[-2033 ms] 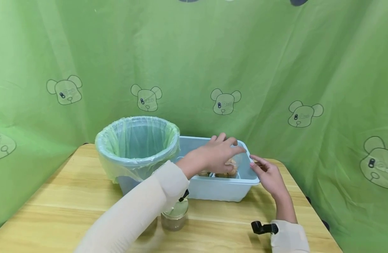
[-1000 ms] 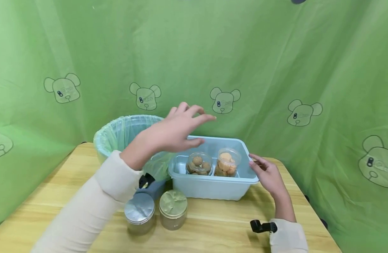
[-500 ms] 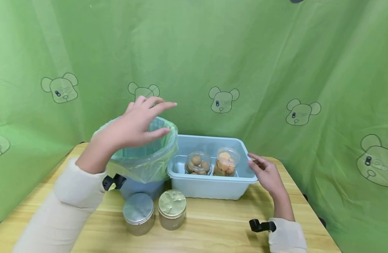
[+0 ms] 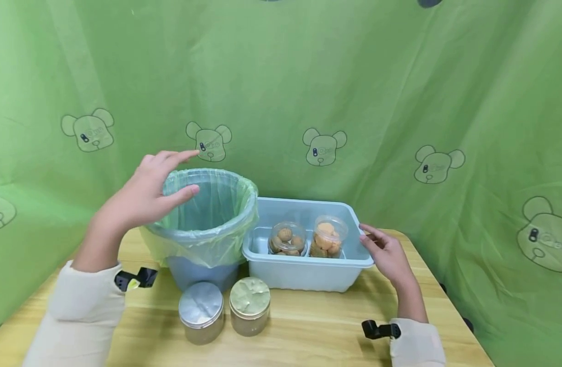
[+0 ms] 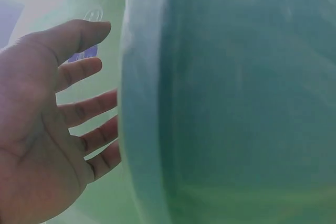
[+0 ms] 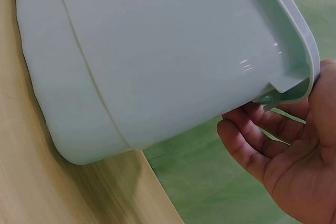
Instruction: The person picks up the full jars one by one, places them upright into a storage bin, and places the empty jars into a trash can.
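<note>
From the head camera, the left hand hangs in the air with its fingers spread and straight, holding nothing, just at the near-left rim of the bin lined with a pale green bag. The bin stands on the wooden table, touching the left end of a light blue plastic tub. Inside the tub sit two clear jars side by side: one of walnuts and one of paler biscuits (their lids cannot be made out). The right hand rests against the tub's right end, fingers loosely extended at the rim. In front of the bin stand two more jars, one with a silver lid and one with a gold lid, close together.

The left wrist camera shows the left hand open, fingers apart, just beside the bagged wall of the bin; contact cannot be judged.

The right wrist camera shows the right hand with fingertips lightly curled under the tub's corner lip, the thumb up against its edge.
</note>
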The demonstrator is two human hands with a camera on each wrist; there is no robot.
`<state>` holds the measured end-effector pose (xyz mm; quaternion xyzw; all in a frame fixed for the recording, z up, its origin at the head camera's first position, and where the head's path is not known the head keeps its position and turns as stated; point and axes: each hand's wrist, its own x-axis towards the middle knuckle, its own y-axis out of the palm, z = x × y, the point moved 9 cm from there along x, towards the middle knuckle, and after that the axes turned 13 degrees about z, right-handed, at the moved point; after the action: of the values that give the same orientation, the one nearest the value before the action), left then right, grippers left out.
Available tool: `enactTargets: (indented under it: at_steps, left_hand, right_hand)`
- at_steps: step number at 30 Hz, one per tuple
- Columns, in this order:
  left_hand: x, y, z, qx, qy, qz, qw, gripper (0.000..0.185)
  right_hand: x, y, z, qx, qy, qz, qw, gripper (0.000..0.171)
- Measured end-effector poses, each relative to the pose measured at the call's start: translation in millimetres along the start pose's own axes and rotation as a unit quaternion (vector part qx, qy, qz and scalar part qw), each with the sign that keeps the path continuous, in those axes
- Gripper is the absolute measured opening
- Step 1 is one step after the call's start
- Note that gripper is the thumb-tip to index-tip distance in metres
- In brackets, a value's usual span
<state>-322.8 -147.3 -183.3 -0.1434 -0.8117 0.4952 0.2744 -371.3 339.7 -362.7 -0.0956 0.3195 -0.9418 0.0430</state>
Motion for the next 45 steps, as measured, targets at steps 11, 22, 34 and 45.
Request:
enactTargets:
  at_steps: [11, 22, 34, 45]
  left_hand:
    - [-32.4, -0.1, 48.5, -0.081, -0.050, -0.044, 0.9945, 0.064]
    - [-60.5, 5.5, 92.0, -0.136, -0.107, -0.081, 0.9816, 0.062]
    - [-78.9, 30.4, 120.0, -0.245, -0.159, -0.094, 0.9518, 0.063]
    - [-80.0, 55.1, 127.8, -0.521, -0.080, -0.153, 0.8362, 0.036]
  right_hand:
    - [-2, 4, -1, 0.007, 0.004, 0.000, 1.000, 0.048]
    - [-2, 3, -1, 0.001, -0.006, -0.011, 1.000, 0.045]
    - [-2, 2, -3, 0.005, -0.001, -0.013, 1.000, 0.046]
    - [-3, -1, -2, 0.000, -0.001, -0.016, 1.000, 0.046]
